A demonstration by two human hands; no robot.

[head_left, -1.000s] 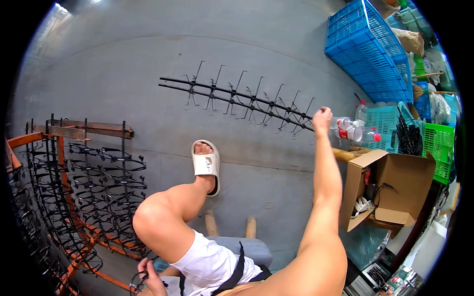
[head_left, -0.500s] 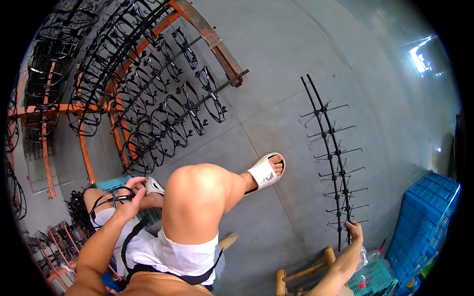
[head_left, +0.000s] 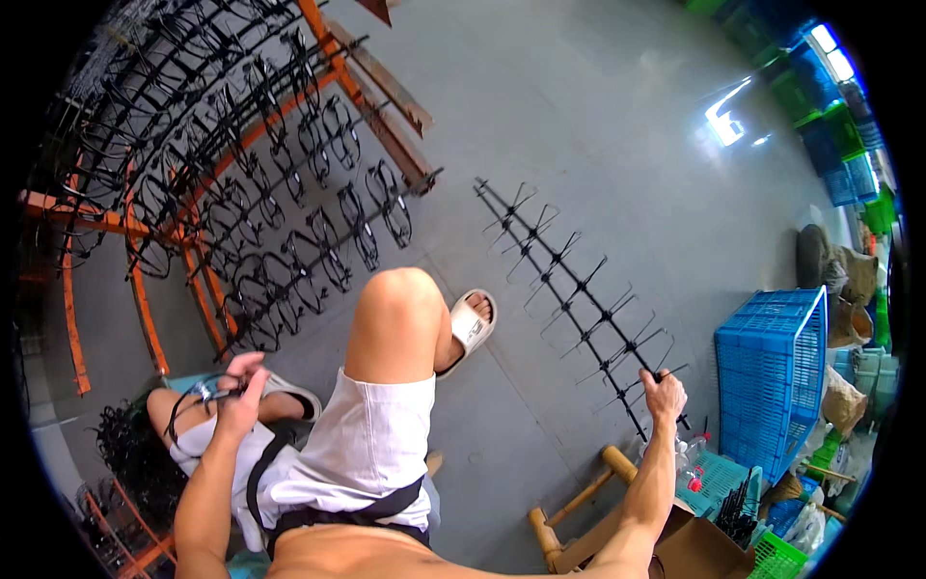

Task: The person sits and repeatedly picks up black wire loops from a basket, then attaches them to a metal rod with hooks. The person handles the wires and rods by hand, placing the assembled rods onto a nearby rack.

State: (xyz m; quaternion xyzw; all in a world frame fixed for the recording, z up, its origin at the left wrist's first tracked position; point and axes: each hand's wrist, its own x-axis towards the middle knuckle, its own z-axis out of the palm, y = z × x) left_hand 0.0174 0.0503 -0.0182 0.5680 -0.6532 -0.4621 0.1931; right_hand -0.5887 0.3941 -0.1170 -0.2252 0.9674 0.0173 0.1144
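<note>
Over my lap at lower left, my left hand (head_left: pixel 241 394) is closed on a thin black looped frame (head_left: pixel 190 396), partly hidden by the fingers and blurred. Out to the right, my right hand (head_left: pixel 664 394) is wrapped round the near part of a long black hooked rod (head_left: pixel 588 289). A second black hooked rod (head_left: pixel 584 336) runs beside it on the left, almost parallel; I cannot tell whether my hand holds that one too. Thin wire hooks stick out along both rods, with nothing hung on them.
At upper left, an orange metal rack (head_left: pixel 357 92) carries rows of black looped frames (head_left: pixel 352 227). Blue plastic crates (head_left: pixel 767 376) stand on the right, near a teal basket (head_left: pixel 719 478) with bottles. A bamboo stool (head_left: pixel 540 536) and cardboard box (head_left: pixel 699 550) are at lower right.
The view has swung to the right. The far ends of the rods now lean more to the left, and my right hand is higher in the picture. The left hand still holds the black frame.
</note>
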